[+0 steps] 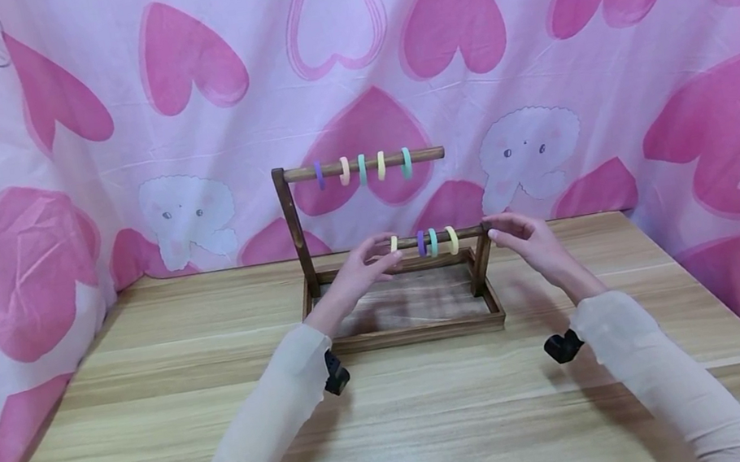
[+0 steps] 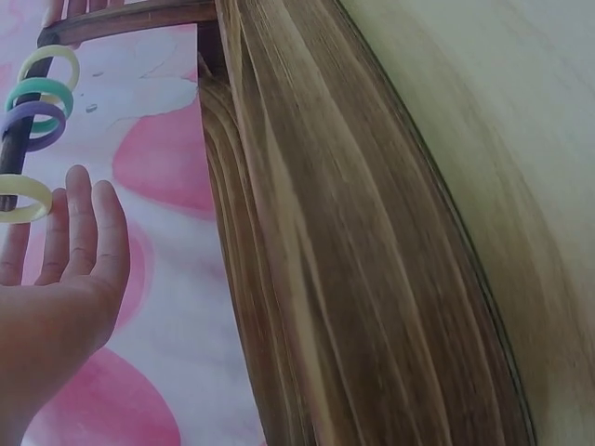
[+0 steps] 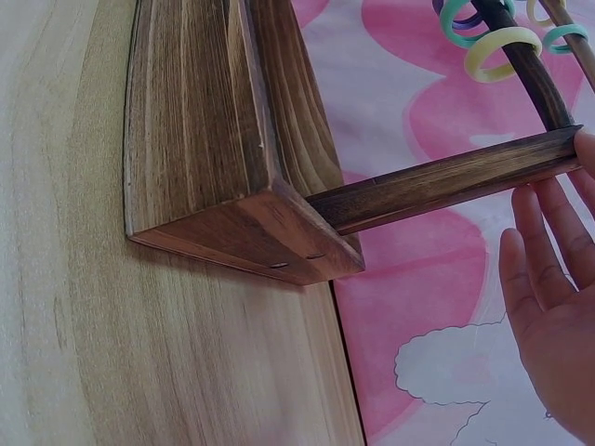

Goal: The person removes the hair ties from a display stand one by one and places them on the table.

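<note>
A dark wooden rack with a tray base carries two bars at different heights. My left hand pinches a pale yellow ring at the free left end of the lower bar. In the left wrist view that ring encircles the bar's tip, fingertips right at its edge. Purple, green and yellow rings hang farther right on this bar. My right hand grips the top of the short right post; in the right wrist view its fingers lie along the post's end.
Several coloured rings, including a purple one and a pink one, hang on the upper bar, held by the tall left post. The rack stands on a wood-grain table before a pink heart-patterned curtain.
</note>
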